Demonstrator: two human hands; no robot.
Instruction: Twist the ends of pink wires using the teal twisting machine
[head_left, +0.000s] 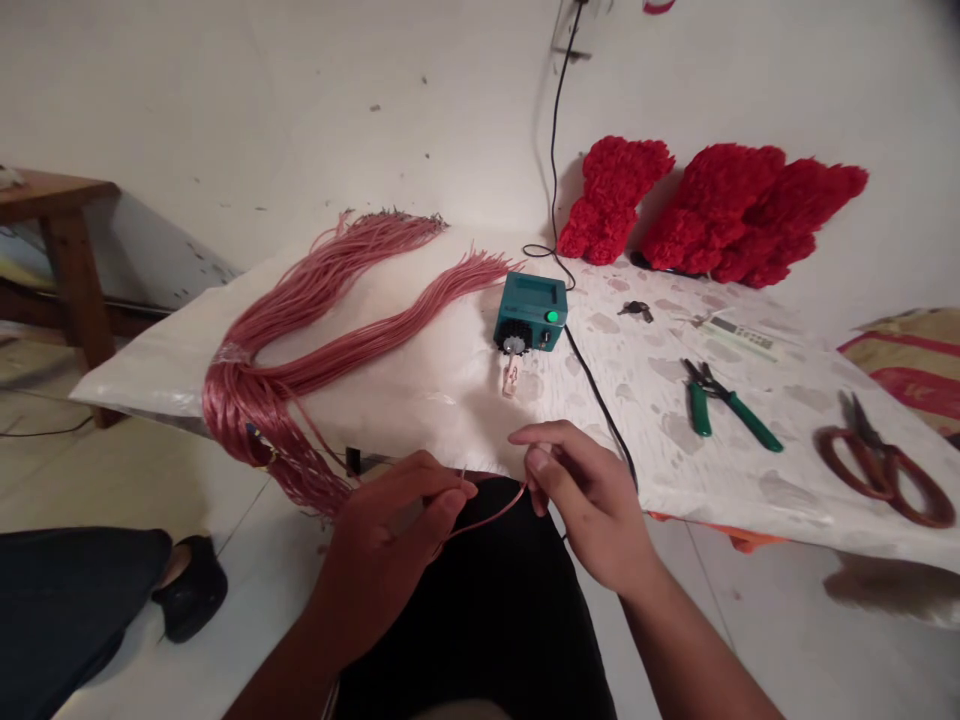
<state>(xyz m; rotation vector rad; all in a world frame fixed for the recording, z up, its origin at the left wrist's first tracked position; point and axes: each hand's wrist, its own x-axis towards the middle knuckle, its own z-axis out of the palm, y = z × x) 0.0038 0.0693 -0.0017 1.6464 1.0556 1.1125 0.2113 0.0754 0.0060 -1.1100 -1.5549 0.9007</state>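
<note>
Pink cord sags in a shallow curve between the hands, over the lap at the table's near edge. From my remote seat, I see the right hand pinching it narrowly between thumb and fingers, and the left hand closed around the other side, though I cannot tell exactly where its fingers press. I judge it very light, soft and bendy, perhaps a bit slick given its sheen, hardly fragile. I'd take it close to its tip, since a longer free length would droop, and keep it clear of the bundle
</note>
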